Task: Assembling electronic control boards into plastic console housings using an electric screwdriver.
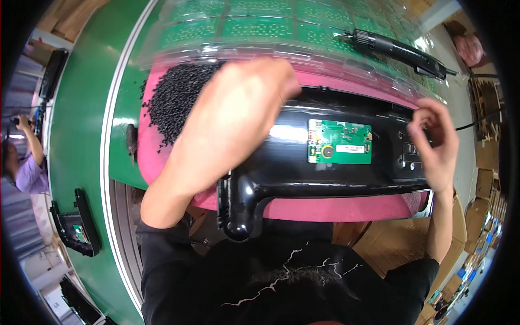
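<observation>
Head view: left hand (246, 103) blurred, right hand (440, 143) curled at black housing (292, 176), can't tell either grip; keep green board (346, 138) flat.

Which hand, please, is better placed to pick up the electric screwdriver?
Probably the right hand: the electric screwdriver has its cabled end near it; the left hand is farther away.

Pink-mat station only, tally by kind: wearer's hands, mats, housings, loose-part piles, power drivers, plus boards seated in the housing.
Hands: 2 (left hand, right hand)
Pink mat: 1
Black housing: 1
Black pile: 1
Power driver: 1
Green board: 1
Total: 7
</observation>
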A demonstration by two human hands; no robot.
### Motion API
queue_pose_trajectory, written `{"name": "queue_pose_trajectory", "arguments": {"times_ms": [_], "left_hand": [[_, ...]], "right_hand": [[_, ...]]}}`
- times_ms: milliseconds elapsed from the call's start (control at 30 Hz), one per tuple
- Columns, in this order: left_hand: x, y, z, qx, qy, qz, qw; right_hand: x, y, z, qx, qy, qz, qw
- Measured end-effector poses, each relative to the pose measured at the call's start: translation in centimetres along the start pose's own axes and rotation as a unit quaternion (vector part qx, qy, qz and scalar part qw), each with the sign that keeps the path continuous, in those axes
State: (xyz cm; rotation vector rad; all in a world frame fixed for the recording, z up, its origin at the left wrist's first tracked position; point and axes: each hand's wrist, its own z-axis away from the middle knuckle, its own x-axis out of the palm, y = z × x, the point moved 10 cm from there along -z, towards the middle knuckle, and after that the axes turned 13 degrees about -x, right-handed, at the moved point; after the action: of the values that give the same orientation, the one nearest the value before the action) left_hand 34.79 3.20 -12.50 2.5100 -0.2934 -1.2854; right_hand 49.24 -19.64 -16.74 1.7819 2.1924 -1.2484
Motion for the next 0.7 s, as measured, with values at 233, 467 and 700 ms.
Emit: {"name": "queue_pose_trajectory", "arguments": {"times_ms": [233,467,700], "left_hand": [[-0.5,-6.5,0.3,-0.036,-0.026,-0.171,0.984],[1.7,-9.1,-1.0,-0.116,-0.103,-0.188,0.97],[1.1,-9.1,-1.2,-0.094,-0.102,-0.122,0.983]], "right_hand": [[-0.4,5.8,-7.1,0.136,-0.003,0.101,0.985],[1.6,8.3,-10.4,0.159,0.025,0.139,0.977],[1.1,-9.5,-8.9,-0.016,0.475,-0.064,0.877]]}}
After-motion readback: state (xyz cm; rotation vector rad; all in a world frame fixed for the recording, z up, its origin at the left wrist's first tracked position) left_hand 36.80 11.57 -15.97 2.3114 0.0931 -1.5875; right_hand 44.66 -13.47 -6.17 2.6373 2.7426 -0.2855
